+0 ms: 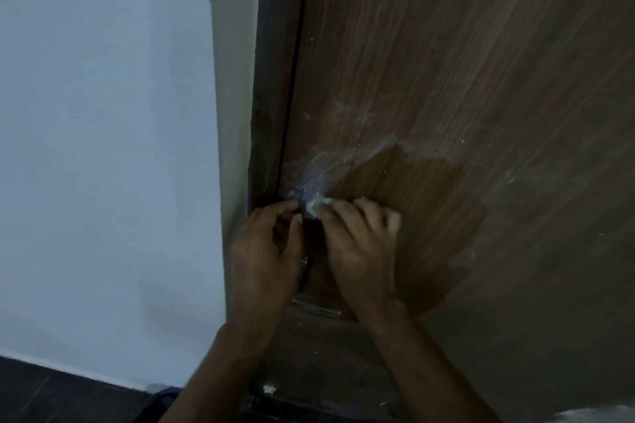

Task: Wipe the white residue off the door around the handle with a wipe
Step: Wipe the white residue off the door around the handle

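Dim room, wood-grain door [446, 79] shut against a dark frame [271, 96], pale wall [103, 113] on the far side of that. My right hand [357, 251] has fingers curled round a small wadded wipe [314, 208], pressing it on the door at my fingertips, right at the latch edge where the smear runs thickest. My left hand [264, 251] sits just beside it, fingers curled, thumb and forefinger close at something dark by the edge; probably the handle [304, 271], mostly hidden between my palms, so I can't tell if I actually grip it. My guess is it's there to steady the door or hold the hardware clear. White residue [323, 165] fans up and away from the wipe, with fainter streaks further out past my right knuckles. A cleaner, darker patch lies just above my right hand. A metal plate [314, 306] shows below my wrists. The hardware and my own left hand crowd the wipe's path towards the edge.
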Tool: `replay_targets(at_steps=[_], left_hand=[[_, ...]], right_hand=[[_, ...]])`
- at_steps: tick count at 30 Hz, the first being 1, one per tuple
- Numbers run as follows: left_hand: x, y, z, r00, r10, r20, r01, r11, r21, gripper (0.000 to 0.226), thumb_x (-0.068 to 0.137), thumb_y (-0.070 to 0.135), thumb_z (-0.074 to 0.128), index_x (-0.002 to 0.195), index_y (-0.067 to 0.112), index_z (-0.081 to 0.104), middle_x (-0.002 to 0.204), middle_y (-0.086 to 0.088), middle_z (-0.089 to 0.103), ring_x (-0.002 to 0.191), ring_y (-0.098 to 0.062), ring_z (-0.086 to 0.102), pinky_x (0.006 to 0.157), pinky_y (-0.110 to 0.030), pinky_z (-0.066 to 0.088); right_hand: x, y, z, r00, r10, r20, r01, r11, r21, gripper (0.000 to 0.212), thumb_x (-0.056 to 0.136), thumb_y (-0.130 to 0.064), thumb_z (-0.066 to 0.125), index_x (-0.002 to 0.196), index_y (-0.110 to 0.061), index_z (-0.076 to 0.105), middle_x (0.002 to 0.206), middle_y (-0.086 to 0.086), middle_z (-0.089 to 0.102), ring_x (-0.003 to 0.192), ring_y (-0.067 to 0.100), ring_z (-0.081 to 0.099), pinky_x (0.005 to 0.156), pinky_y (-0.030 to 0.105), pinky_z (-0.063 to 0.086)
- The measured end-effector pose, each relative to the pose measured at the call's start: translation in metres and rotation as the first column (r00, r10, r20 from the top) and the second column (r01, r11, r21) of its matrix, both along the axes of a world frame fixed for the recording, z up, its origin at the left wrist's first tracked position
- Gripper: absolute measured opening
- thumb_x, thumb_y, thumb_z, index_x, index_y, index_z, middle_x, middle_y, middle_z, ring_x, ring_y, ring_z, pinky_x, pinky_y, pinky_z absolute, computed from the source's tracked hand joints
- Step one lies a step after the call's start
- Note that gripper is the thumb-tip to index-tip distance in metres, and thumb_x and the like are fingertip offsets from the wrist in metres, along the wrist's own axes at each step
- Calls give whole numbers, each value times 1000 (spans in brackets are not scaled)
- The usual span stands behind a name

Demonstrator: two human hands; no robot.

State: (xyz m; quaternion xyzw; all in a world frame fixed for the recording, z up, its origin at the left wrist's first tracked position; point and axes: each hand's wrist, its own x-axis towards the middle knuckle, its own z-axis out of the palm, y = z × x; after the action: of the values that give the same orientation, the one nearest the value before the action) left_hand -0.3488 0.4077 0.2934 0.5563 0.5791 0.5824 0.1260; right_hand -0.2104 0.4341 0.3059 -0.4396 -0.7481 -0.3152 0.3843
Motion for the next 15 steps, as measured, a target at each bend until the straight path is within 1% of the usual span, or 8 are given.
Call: replay_targets(at_steps=[2, 4, 6, 9, 10, 12, 14, 15], left_hand=[[-1, -2, -2, 1000, 9, 6, -9, 1000, 6, 22, 97, 27, 61, 117, 23, 69, 108, 12, 68, 95, 1, 63, 83, -17, 54], [0, -4, -3, 1000, 16, 15, -16, 1000, 10, 21, 96, 24, 62, 117, 24, 68, 106, 12, 67, 94, 2, 62, 81, -15, 53], [0, -5, -5, 1000, 11, 27, -11, 1000, 2, 23, 96, 21, 62, 118, 24, 67, 105, 11, 66, 94, 1, 63, 81, -11, 52], [0, -7, -5, 999, 12, 39, -12, 1000, -10, 24, 96, 21, 60, 119, 25, 66, 106, 11, 65, 96, 3, 61, 82, -4, 47], [0, -8, -4, 999, 15, 39, -15, 1000, -12, 24, 96, 21, 60, 119, 25, 66, 106, 11, 65, 97, 4, 61, 82, -3, 46], [0, -8, -2, 999, 23, 40, -22, 1000, -22, 24, 96, 21, 60, 119, 24, 65, 109, 10, 65, 97, 3, 60, 83, -2, 44], [0, -8, 0, 998, 32, 45, -31, 999, -24, 25, 95, 20, 61, 120, 23, 65, 111, 9, 65, 98, 4, 59, 85, -1, 42], [-1, -7, 1, 998, 36, 43, -35, 999, -15, 25, 95, 18, 62, 119, 22, 65, 110, 8, 65, 98, 5, 59, 85, -1, 42]], right_hand=[[2, -1, -1, 999, 15, 39, -15, 1000, -25, 20, 92, -17, 72, 111, -18, 76, 110, 0, 73, 105, 21, 54, 83, 41, 36], [7, 4, 15, 995, 1, -103, 4, 999, 50, 18, 98, -20, 63, 109, -18, 76, 107, 0, 73, 102, 23, 55, 82, 44, 39], [16, 11, 40, 965, -3, -263, 55, 980, 191, 15, 99, -22, 65, 107, -20, 77, 101, 0, 73, 96, 23, 57, 76, 45, 44], [17, 17, 54, 941, -1, -339, 100, 957, 272, 13, 97, -22, 69, 107, -20, 76, 98, -2, 72, 92, 19, 55, 74, 43, 43], [12, 14, 47, 958, -18, -287, 87, 969, 231, 14, 98, -20, 67, 109, -20, 75, 100, -1, 71, 95, 20, 54, 76, 43, 42], [1, 5, 19, 997, -20, -77, 26, 997, 74, 20, 97, -19, 60, 113, -19, 73, 109, 0, 70, 102, 23, 51, 82, 43, 36], [-6, -3, -7, 990, 51, 131, -37, 994, -106, 26, 94, -22, 54, 113, -19, 72, 115, -1, 69, 108, 22, 49, 87, 41, 32], [-7, -4, -14, 981, 78, 179, -49, 986, -160, 27, 93, -22, 53, 112, -19, 72, 117, -1, 69, 110, 21, 49, 88, 42, 32]])
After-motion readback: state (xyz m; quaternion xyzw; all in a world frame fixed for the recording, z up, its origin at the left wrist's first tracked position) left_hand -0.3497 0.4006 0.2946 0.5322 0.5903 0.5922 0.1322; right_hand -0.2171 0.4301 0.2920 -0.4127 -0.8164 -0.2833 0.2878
